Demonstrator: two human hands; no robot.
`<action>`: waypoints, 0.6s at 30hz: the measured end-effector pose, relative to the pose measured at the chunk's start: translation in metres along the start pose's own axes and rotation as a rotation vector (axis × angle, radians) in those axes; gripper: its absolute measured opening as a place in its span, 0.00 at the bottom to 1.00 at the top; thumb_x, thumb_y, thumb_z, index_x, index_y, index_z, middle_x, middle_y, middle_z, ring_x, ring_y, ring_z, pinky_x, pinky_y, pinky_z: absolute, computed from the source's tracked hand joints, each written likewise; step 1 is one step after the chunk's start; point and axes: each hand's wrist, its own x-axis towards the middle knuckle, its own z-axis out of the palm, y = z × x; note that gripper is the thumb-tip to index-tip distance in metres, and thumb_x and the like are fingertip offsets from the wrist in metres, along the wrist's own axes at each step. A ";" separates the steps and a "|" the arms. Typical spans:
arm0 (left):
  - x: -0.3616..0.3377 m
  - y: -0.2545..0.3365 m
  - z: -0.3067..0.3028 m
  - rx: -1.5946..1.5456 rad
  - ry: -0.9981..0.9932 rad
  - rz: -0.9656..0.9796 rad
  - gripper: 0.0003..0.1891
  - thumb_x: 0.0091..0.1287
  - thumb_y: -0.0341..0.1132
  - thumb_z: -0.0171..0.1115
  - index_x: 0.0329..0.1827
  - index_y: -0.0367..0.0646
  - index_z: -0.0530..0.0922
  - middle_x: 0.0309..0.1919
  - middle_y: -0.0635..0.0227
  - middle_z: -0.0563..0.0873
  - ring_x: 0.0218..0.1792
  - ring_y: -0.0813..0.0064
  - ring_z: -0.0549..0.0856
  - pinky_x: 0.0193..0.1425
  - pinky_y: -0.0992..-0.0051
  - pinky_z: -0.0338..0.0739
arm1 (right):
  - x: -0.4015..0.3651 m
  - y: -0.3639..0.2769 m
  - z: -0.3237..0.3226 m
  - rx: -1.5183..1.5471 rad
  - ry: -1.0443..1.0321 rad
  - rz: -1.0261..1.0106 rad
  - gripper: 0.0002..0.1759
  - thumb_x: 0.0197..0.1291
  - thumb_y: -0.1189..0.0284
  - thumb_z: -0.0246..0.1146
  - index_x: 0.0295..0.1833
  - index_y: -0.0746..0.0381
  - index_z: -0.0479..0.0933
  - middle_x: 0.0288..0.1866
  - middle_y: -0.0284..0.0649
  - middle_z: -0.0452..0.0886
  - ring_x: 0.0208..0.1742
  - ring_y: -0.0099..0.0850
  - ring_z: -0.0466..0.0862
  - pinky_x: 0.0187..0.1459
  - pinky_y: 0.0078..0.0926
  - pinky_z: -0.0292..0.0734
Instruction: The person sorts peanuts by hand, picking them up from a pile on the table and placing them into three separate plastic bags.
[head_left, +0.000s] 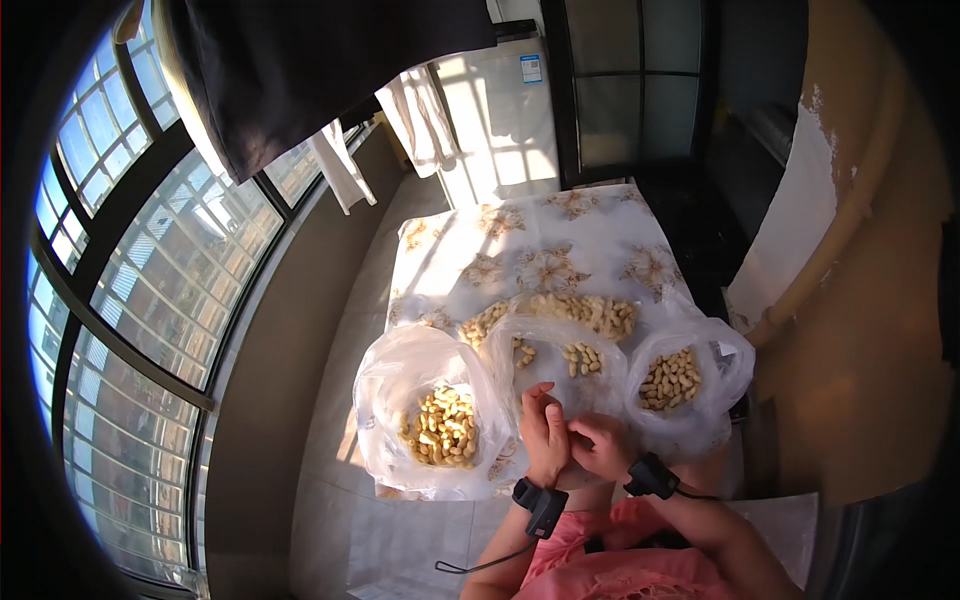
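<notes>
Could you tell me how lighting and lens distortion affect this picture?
Head view: strong fisheye bends the window bars and blackens the corners. Head view: low sunlight lays grid shadows over the floral tablecloth and glares on the left plastic bag. Head view: the left hand and right hand sit in shade, so whatever they pinch is unclear.

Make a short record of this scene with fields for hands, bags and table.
table: floral cloth
left hand: touching right hand at the near edge
right hand: fingers curled; contents hidden
left bag: open, peanuts inside
middle bag: open, a few inside
right bag: open, more inside
loose peanuts: heaped behind the middle bag
</notes>
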 end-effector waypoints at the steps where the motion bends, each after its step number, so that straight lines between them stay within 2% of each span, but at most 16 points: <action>1: 0.000 0.000 0.000 -0.022 0.002 0.028 0.23 0.81 0.51 0.51 0.63 0.38 0.72 0.28 0.66 0.78 0.27 0.71 0.77 0.33 0.71 0.72 | -0.001 -0.001 0.000 -0.002 0.002 0.012 0.11 0.56 0.79 0.66 0.46 0.61 0.81 0.36 0.45 0.83 0.35 0.48 0.84 0.35 0.40 0.79; 2: 0.002 0.003 0.000 -0.067 -0.007 0.029 0.24 0.81 0.52 0.52 0.62 0.38 0.72 0.27 0.69 0.76 0.27 0.76 0.75 0.34 0.74 0.70 | 0.002 -0.002 -0.001 0.023 -0.020 0.004 0.12 0.55 0.79 0.66 0.46 0.61 0.81 0.36 0.44 0.82 0.36 0.48 0.84 0.35 0.41 0.79; 4: 0.003 0.000 -0.002 -0.122 -0.023 0.046 0.25 0.80 0.53 0.53 0.62 0.38 0.72 0.27 0.70 0.75 0.27 0.77 0.74 0.33 0.76 0.69 | 0.003 0.005 -0.001 0.059 -0.061 -0.016 0.15 0.55 0.79 0.67 0.49 0.60 0.82 0.38 0.43 0.82 0.36 0.48 0.85 0.36 0.40 0.80; 6: 0.005 0.002 -0.002 -0.184 -0.033 0.056 0.27 0.79 0.56 0.54 0.61 0.38 0.72 0.27 0.72 0.73 0.27 0.82 0.72 0.32 0.78 0.67 | 0.006 -0.003 -0.003 0.052 -0.053 -0.003 0.13 0.54 0.79 0.67 0.47 0.61 0.81 0.38 0.44 0.81 0.37 0.49 0.84 0.36 0.40 0.79; 7: 0.005 0.003 -0.002 -0.186 -0.036 0.064 0.27 0.79 0.56 0.54 0.61 0.38 0.72 0.27 0.72 0.73 0.27 0.82 0.72 0.32 0.78 0.67 | 0.007 -0.006 -0.004 0.050 -0.051 0.016 0.11 0.54 0.79 0.67 0.44 0.63 0.80 0.37 0.45 0.80 0.37 0.49 0.83 0.36 0.41 0.79; 13: 0.006 0.002 -0.003 -0.152 -0.040 0.098 0.27 0.79 0.56 0.54 0.58 0.37 0.74 0.27 0.71 0.73 0.27 0.80 0.72 0.31 0.76 0.67 | 0.005 0.000 0.000 0.045 -0.060 0.009 0.11 0.55 0.77 0.67 0.46 0.63 0.80 0.38 0.46 0.80 0.38 0.51 0.83 0.38 0.42 0.79; 15: 0.004 0.001 -0.004 -0.134 -0.046 0.088 0.26 0.79 0.56 0.53 0.58 0.37 0.74 0.27 0.71 0.74 0.27 0.79 0.73 0.32 0.76 0.68 | 0.003 0.005 0.000 0.005 -0.104 -0.017 0.15 0.56 0.77 0.68 0.51 0.59 0.81 0.41 0.43 0.82 0.39 0.48 0.85 0.39 0.41 0.81; 18: 0.005 0.009 -0.003 -0.090 -0.060 0.078 0.28 0.79 0.59 0.51 0.56 0.37 0.76 0.28 0.70 0.74 0.29 0.78 0.73 0.34 0.76 0.68 | 0.001 0.008 0.003 -0.005 -0.098 -0.004 0.12 0.57 0.77 0.66 0.48 0.61 0.80 0.40 0.45 0.82 0.41 0.50 0.85 0.40 0.41 0.80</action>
